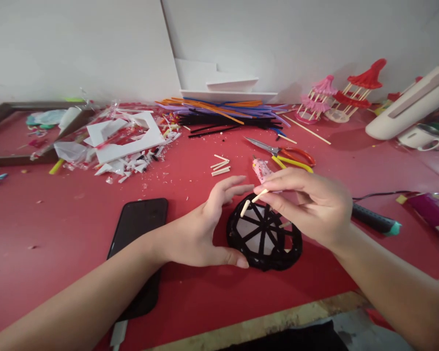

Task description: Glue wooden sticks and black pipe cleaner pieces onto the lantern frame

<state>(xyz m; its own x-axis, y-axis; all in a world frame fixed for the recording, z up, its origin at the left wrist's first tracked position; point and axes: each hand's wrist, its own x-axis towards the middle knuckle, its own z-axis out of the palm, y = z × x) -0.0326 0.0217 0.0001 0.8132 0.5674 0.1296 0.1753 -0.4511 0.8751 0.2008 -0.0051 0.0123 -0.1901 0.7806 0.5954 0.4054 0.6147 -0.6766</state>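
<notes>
One short stick in the right hand, one black wheel below!

From the left, a single white foam cut-out (151,136) lies among scraps, and one dark phone (142,222) rests on the red surface (193,304). Next comes the left hand (199,236), empty and wide open, its fingers and thumb curved about the near-left side of the black wheel (264,225). At least four loose sticks (220,170) lie just beyond it, with one bundle of fuzzy stems (219,117) farther back.

And there's the wheel, flat on the surface between the two hands: a thick, fuzzy black rim, at least five black spokes meeting at a hub, pale panels showing through, and one short peg (245,208) tilted near its far-left edge. Over it, the right hand (310,204) pinches one short stick (259,196) between thumb and fingertips.

Behind that hand, one pair of scissors (278,151); farther right, two roofed models, a pink one (318,100) and a red one (358,92), then one pale flask (406,102) and one purple box (429,214).
</notes>
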